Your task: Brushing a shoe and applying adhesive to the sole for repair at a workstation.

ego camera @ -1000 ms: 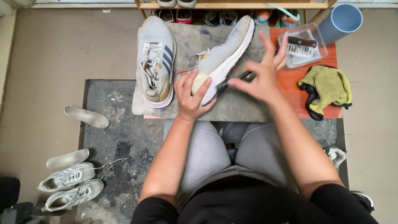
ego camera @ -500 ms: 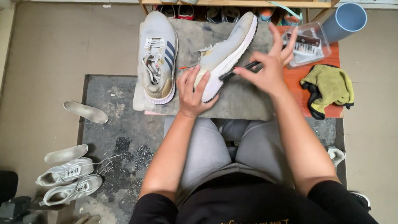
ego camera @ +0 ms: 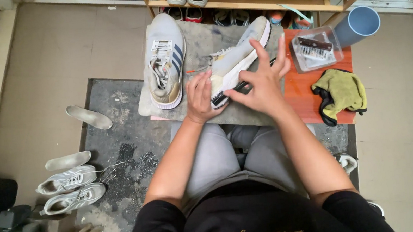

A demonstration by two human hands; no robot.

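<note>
Gripping the brush [ego camera: 235, 89], the right hand [ego camera: 260, 84] works at the shoe [ego camera: 237, 57].
Left hand [ego camera: 199, 97] clasps the shoe's heel; both lie on the worktop [ego camera: 197, 38], beside a second shoe [ego camera: 165, 66].

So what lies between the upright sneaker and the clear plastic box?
In the head view, the tilted sneaker, steadied by the left hand and brushed by the right hand, lies between sneaker and box.

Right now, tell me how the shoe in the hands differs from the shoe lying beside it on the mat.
The held shoe lies tipped on its side, sole edge toward the person; the other shoe sits flat, laces up. The left hand steadies the held shoe while the right hand works a black brush at its heel; the other shoe is untouched. Both are pale sneakers of similar make.
</note>
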